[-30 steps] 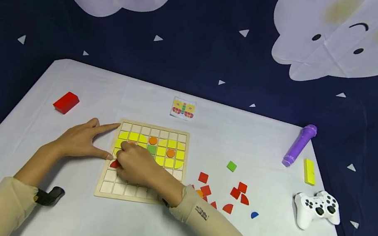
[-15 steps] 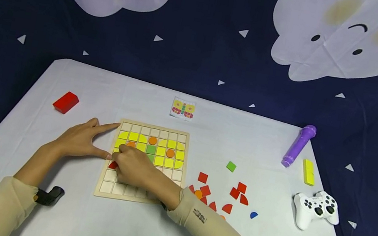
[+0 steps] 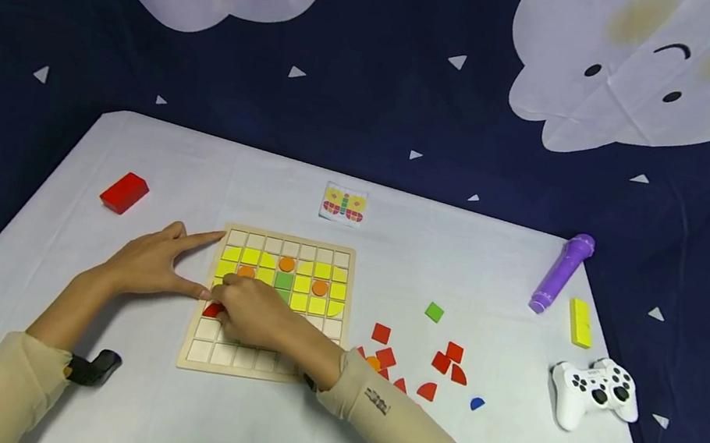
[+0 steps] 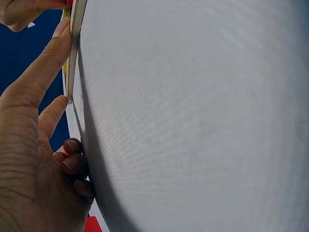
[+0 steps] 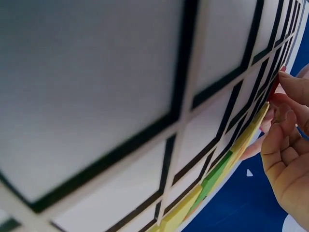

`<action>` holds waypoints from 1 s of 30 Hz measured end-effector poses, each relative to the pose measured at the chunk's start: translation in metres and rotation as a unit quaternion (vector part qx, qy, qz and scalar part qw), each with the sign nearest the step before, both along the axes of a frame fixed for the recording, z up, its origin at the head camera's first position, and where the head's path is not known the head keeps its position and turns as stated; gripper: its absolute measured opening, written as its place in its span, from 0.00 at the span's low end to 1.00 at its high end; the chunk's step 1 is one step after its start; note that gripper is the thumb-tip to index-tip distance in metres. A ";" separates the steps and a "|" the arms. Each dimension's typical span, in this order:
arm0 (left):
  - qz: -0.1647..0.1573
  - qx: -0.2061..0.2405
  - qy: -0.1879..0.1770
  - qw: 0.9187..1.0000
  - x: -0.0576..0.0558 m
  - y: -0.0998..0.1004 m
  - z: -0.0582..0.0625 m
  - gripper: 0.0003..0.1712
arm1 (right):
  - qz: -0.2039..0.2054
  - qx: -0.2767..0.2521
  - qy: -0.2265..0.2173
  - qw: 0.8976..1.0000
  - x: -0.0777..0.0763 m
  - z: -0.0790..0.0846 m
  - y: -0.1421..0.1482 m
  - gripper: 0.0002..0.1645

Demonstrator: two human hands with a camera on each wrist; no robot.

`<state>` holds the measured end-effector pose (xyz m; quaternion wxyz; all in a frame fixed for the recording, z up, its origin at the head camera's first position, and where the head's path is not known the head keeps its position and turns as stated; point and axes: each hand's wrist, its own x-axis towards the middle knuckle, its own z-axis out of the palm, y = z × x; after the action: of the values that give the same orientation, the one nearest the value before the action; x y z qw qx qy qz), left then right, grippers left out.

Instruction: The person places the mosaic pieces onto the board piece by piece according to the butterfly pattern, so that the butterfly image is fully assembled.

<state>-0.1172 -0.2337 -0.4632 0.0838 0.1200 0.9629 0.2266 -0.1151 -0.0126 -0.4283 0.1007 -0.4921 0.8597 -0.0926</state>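
- The red piece (image 3: 212,310) was at the left edge of the board (image 3: 201,350), just below the yellow pieces (image 3: 316,306). Fingers hid part of it, so I could not tell if it lay flat in its square.
- The right hand (image 3: 254,311) pinched the red piece between thumb and finger.
- The left hand (image 3: 151,261) had its thumb and pointing finger spread wide, with both tips on the board's left side. Its other fingers were bent and held nothing. The two hands were close, but I could not tell if they touched.
- The red piece looked thin, light and hard, a bit smooth, and not easy to break. Its thin edges seemed the best place to pinch, as a fingertip on its flat face might slip.
- The board looked stiff and not very heavy. Its outer rim seemed the best place to hold, away from the loose pieces.
- The red piece's round side seemed to face the far left, with a straight side toward the person. I saw no clear long way on it.
- The board lay flat on the table (image 3: 162,425), looking nearly square, so neither way was plainly longer.
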 end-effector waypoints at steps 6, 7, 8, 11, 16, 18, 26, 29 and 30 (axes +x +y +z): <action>-0.001 0.002 -0.002 1.000 -0.001 0.002 0.001 0.60 | 0.001 0.006 0.012 1.000 0.001 0.001 0.002 0.10; -0.001 0.001 -0.002 1.000 -0.001 0.002 0.001 0.60 | 0.001 0.006 0.011 1.000 0.000 0.002 0.002 0.09; -0.001 0.001 -0.002 1.000 -0.001 0.002 0.001 0.60 | 0.001 0.005 0.009 1.000 0.000 0.002 0.003 0.09; -0.001 -0.001 -0.003 1.000 -0.001 0.001 0.000 0.60 | 0.004 0.003 0.002 1.000 -0.001 0.002 0.005 0.09; 0.001 -0.005 -0.004 1.000 -0.001 0.000 -0.002 0.61 | 0.005 0.010 0.009 1.000 0.000 0.008 0.014 0.11; 0.002 -0.006 -0.004 1.000 -0.001 0.001 -0.003 0.61 | 0.002 0.011 0.014 1.000 0.001 0.011 0.021 0.12; 0.014 -0.008 -0.010 1.000 -0.002 0.003 -0.004 0.61 | -0.036 -0.037 0.022 0.998 0.000 0.012 0.079 0.09; 0.017 -0.009 -0.011 1.000 -0.002 0.003 -0.003 0.61 | -0.070 -0.059 0.023 0.996 -0.003 0.012 0.109 0.08; 0.017 -0.010 -0.011 1.000 -0.002 0.004 -0.003 0.61 | -0.082 -0.064 0.023 0.994 -0.004 0.011 0.119 0.08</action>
<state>-0.1190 -0.2301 -0.4664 0.0921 0.1001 0.9660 0.2201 -0.1187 0.1064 -0.4177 0.0412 -0.4274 0.8916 -0.1435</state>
